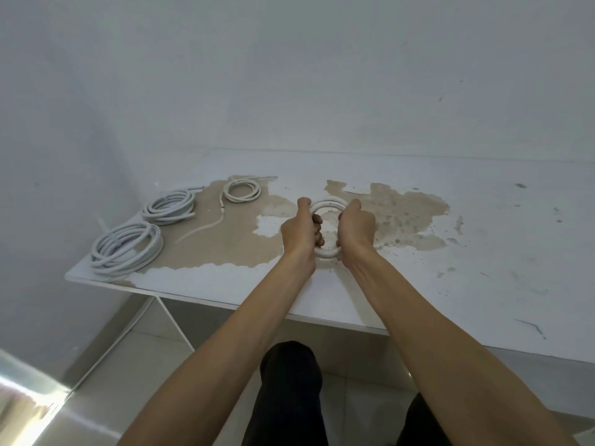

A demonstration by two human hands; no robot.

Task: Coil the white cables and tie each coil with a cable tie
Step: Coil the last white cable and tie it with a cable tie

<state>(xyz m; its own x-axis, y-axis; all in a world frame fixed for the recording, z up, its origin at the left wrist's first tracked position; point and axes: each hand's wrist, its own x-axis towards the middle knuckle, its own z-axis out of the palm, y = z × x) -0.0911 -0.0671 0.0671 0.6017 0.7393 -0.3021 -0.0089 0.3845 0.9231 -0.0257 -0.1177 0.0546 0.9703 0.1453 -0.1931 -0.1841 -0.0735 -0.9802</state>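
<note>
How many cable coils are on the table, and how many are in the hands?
Coils lying on the table: 3
Coils held in both hands: 1, left hand, right hand
Total: 4 coils

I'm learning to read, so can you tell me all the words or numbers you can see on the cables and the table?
There is nothing I can read here.
Coil in the hands: small dark marks printed on top, too blurred to read.
Nearest coil on the left: faint marks on the cable, too small to read.
Table: only peeled paint and stains, no writing.
</note>
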